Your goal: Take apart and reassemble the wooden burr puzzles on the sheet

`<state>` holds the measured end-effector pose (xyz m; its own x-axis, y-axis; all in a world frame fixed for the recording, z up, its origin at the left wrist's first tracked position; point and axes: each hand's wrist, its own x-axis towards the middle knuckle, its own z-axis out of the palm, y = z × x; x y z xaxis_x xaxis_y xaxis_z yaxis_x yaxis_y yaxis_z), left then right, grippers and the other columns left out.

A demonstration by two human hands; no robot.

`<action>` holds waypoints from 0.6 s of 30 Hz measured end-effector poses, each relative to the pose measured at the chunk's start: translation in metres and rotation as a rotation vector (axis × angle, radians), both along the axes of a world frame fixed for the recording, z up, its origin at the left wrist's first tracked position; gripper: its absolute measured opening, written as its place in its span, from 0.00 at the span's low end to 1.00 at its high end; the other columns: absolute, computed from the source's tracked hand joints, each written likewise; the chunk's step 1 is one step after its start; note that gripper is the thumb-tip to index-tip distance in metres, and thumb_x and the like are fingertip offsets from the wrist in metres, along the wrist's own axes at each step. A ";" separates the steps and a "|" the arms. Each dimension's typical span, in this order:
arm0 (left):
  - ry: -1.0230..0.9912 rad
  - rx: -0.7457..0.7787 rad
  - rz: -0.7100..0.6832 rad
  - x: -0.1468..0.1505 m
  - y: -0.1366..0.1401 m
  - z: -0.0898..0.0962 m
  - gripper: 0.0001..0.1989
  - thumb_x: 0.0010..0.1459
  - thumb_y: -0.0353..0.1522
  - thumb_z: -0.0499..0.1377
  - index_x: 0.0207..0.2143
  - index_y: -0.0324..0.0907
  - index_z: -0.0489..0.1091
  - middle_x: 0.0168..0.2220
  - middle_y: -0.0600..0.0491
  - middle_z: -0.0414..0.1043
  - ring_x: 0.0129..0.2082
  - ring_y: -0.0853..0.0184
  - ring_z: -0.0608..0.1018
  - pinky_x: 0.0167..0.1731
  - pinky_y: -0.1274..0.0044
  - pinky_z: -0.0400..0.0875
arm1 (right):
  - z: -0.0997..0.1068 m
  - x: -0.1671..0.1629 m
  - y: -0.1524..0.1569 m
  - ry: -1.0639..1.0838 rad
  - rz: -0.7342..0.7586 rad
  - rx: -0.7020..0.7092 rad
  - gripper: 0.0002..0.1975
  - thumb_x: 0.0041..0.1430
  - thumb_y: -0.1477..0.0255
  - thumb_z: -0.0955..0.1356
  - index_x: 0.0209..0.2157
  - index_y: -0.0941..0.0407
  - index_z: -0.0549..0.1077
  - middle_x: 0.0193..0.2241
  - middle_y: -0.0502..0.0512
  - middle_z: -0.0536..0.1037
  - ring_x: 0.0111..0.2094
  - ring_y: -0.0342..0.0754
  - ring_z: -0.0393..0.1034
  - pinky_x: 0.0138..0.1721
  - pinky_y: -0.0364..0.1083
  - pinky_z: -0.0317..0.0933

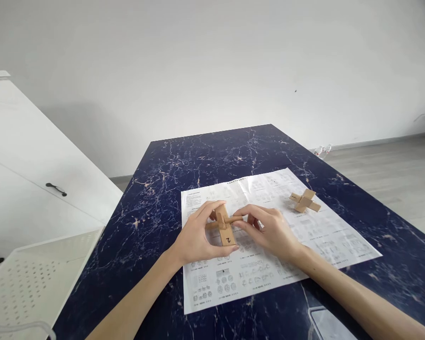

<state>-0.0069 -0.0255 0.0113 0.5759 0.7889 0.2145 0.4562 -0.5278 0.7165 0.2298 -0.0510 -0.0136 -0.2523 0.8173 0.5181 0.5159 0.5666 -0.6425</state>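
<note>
My left hand [202, 236] grips a wooden block [228, 236] marked "2" by its two ends, thumb at the near end and fingers at the far end. Crossing the middle of that block is a wooden rod piece [235, 219], which sticks out to both sides. The fingertips of my right hand [265, 226] pinch the rod's right end. Both pieces are above a printed instruction sheet [230, 293]. To the right, a second wooden puzzle [305, 201] of crossed pieces rests on the sheet, apart from my hands.
The sheet lies on a dark blue marbled table [198, 160]. At the near right edge is a clear-rimmed object [331, 323], partly cut off. A white cabinet [31, 156] and a perforated white chair seat [24, 283] stand to the left.
</note>
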 end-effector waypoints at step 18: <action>-0.196 -0.281 -0.025 0.006 -0.007 0.009 0.32 0.54 0.41 0.74 0.59 0.52 0.68 0.59 0.48 0.73 0.55 0.51 0.80 0.58 0.56 0.76 | 0.002 0.002 0.001 0.117 0.000 -0.184 0.09 0.72 0.62 0.69 0.42 0.53 0.76 0.21 0.46 0.78 0.20 0.44 0.70 0.28 0.45 0.66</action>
<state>-0.0010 -0.0321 0.0199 0.5651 0.8191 0.0990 0.2846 -0.3062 0.9084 0.2322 -0.0503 -0.0116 -0.1996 0.9006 0.3861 0.4318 0.4345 -0.7904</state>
